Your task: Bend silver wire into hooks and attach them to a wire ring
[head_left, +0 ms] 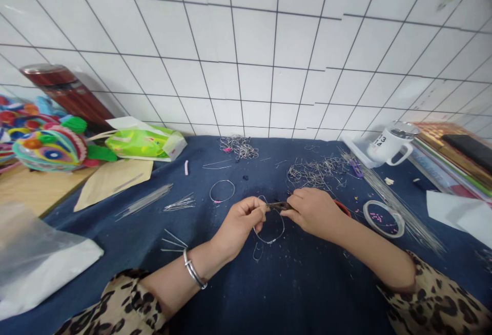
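Observation:
My left hand pinches a thin wire ring at its top, near the centre of the head view. The ring hangs just over the dark blue cloth, with small beads at its lower edge. My right hand is closed around dark pliers, whose jaws meet the wire beside my left fingertips. Left of my hands a second wire ring with pink beads lies on the cloth. Behind my right hand is a tangle of wire pieces.
Straight wires lie at left, near a green tissue pack and a plastic bag. At right are a round bead dish, long wires, a white mug and stacked books. A tiled wall stands behind.

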`<state>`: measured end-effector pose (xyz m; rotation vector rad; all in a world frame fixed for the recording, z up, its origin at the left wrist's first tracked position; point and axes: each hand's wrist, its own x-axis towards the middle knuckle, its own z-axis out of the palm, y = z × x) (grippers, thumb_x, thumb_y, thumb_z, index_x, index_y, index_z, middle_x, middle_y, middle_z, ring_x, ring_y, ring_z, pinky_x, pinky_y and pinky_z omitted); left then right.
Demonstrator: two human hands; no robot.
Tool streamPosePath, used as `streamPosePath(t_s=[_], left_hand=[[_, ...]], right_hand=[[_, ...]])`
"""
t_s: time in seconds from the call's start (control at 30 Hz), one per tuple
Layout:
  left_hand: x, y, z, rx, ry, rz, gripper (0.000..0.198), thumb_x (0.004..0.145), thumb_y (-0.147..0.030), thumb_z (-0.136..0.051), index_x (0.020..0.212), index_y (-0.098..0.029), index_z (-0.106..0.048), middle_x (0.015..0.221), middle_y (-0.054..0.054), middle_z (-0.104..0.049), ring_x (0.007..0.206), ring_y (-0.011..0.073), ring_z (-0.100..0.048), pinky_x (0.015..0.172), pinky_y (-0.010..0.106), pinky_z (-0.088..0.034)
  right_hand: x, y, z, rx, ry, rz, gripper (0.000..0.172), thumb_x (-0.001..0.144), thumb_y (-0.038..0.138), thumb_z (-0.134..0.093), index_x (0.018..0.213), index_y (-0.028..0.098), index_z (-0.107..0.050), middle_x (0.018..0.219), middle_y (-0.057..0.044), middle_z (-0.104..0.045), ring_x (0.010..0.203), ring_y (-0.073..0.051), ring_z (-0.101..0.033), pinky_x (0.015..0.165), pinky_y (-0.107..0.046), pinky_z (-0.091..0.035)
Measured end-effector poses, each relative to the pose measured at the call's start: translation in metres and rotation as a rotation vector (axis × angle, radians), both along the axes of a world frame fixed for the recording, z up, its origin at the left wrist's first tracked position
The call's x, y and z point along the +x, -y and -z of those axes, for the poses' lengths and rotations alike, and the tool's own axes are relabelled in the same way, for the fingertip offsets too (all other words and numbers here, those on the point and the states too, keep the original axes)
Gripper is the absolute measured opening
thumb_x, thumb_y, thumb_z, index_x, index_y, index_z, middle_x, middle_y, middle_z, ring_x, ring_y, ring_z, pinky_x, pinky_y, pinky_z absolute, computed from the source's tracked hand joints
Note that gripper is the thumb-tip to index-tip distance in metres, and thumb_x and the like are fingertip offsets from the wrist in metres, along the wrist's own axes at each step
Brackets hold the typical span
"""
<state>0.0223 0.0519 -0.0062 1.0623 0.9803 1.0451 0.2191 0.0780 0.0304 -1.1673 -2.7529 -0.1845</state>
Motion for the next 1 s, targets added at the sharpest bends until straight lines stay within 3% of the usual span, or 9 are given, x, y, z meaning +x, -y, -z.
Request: streamPosePath(t_s=[0.3, 0.6, 1.0], left_hand=[[-0.0012, -0.0025, 0.0015, -0.011, -0.012, -0.009, 0.01, 0.077, -0.02, -0.053, 0.069, -0.014, -0.054, 0.058, -0.003, -0.048, 0.046, 0.005, -0.041, 0.047, 0.019, -0.029], [-0.0018, -0.0032, 0.0059, 0.064, -0.177, -0.035, 0.014, 0.079, -0.026, -0.053, 0.071, -0.014, -0.055, 0.055, -0.004, -0.048, 0.048, 0.0062, -0.041, 0.049, 0.019, -0.032], [-0.0009, -0.0036, 0.006, 0.051, -0.176, -0.063, 0.016, 0.076, -0.029, -0.055, 0.068, -0.015, -0.057, 0.055, -0.003, -0.05, 0.047, 0.0068, -0.042, 0.049, 0.019, -0.033]], right_hand=[[0.0016, -0.0042, 0.0008, 0.005, 0.002, -0.023, 0.034, 0.088, 0.044, -0.04, 0.077, 0.016, -0.056, 0.073, -0.004, -0.055, 0.072, -0.016, -0.046, 0.066, -0.028, -0.03], [-0.0007, -0.0004, 0.0017, 0.081, 0.022, -0.015, 0.029, 0.086, 0.04, -0.044, 0.074, 0.016, -0.055, 0.071, -0.004, -0.053, 0.07, -0.016, -0.044, 0.065, -0.03, -0.027], [-0.0018, 0.0015, -0.0022, 0.13, 0.046, -0.018, 0.026, 0.086, 0.037, -0.046, 0.072, 0.017, -0.053, 0.07, -0.004, -0.052, 0.069, -0.016, -0.043, 0.063, -0.03, -0.024]])
